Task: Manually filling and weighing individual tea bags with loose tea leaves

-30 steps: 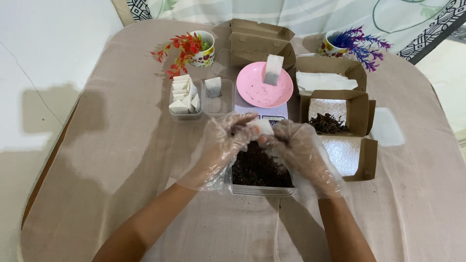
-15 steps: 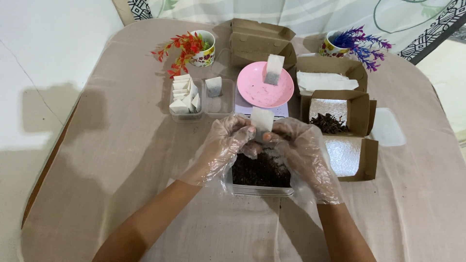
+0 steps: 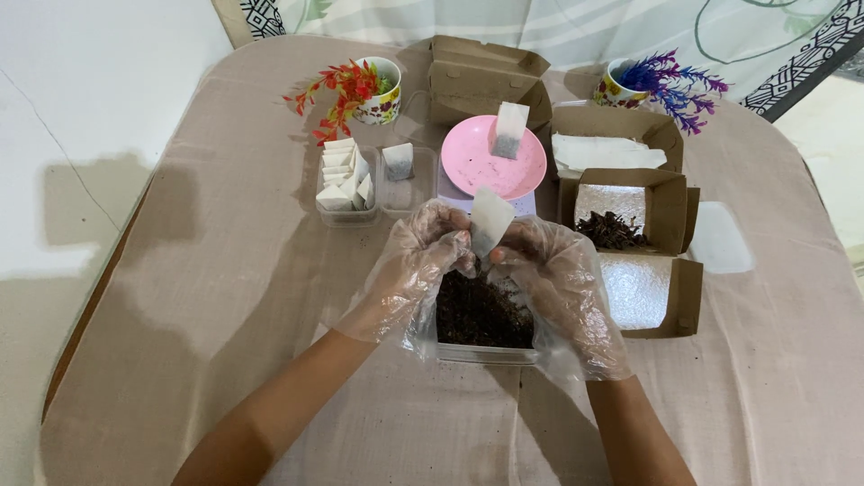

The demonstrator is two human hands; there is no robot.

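Both gloved hands pinching white tea bag, above tray of tea leaves

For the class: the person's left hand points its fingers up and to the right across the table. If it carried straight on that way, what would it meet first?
The left hand already touches the small white paper bag. Past that, probably the pink plate, though depth is unclear.
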